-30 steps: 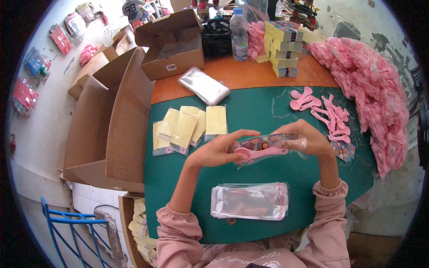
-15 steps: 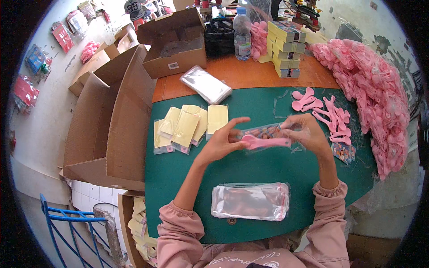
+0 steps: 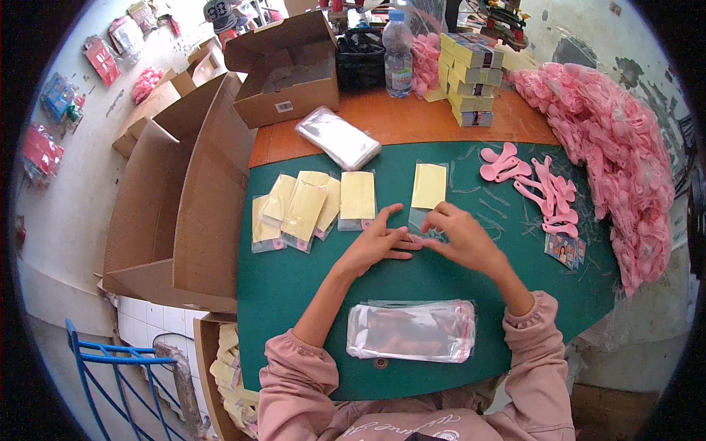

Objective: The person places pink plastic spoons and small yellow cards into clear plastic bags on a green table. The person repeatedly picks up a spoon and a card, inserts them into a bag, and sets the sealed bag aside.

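A clear plastic bag with a pale yellow card [image 3: 429,187] lies lengthwise on the green mat [image 3: 294,294], its lower end under my fingers. My left hand [image 3: 376,244] rests with fingers spread at that lower edge. From the other side, my right hand [image 3: 465,239] bends over the bag's end, thumb and fingertips closed on it. The pink spoon is hidden beneath the card or my hands. Left of my hands lie several similar bagged yellow cards [image 3: 307,209]. Nearer my body is a stack of clear plastic bags [image 3: 412,332].
Loose pink spoons [image 3: 544,187] and small printed cards [image 3: 562,251] lie to the right, beside a big heap of wrapped pink spoons [image 3: 618,154]. More clear bags [image 3: 340,140], a water bottle [image 3: 398,59] and bundled cards [image 3: 471,81] sit farther back. Cardboard boxes [image 3: 213,184] flank the left.
The bag with the pink spoon has gone from being held up in both hands to lying on the mat, yellow card side up. Both hands have come together at its lower end.
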`<state>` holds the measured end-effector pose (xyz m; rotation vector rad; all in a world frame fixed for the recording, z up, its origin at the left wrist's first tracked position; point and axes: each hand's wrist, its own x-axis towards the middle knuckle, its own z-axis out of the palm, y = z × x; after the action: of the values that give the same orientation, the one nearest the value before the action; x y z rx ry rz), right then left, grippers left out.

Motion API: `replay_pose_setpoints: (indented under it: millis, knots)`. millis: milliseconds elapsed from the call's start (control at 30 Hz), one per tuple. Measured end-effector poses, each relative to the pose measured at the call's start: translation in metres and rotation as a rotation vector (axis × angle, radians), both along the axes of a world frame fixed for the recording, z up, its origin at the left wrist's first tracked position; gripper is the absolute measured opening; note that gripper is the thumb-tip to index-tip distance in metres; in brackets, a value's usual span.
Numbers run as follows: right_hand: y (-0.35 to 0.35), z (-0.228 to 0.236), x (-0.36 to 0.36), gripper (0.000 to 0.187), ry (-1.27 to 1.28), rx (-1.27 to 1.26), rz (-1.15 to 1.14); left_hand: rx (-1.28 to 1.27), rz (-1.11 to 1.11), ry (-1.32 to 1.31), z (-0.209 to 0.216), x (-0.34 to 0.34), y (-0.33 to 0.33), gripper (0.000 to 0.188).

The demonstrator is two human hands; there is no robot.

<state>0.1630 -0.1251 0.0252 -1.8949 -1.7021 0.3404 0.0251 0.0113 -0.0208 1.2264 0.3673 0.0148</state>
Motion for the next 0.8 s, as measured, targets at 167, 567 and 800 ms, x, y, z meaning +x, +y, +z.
replay_pose_setpoints:
  millis: [167,567,800]
  knots:
    - [0.009,-0.025,-0.014,0.016,0.021,0.059,-0.064,0.05,0.053,0.025,0.001,-0.001,-0.004,0.049]
    - [0.007,-0.019,-0.02,0.011,-0.116,0.091,0.186,0.154,0.158,0.046,0.001,0.005,-0.011,0.032]
    - [-0.017,0.03,0.051,0.012,0.66,-0.161,0.303,0.051,0.191,0.001,0.001,0.002,-0.007,0.018]
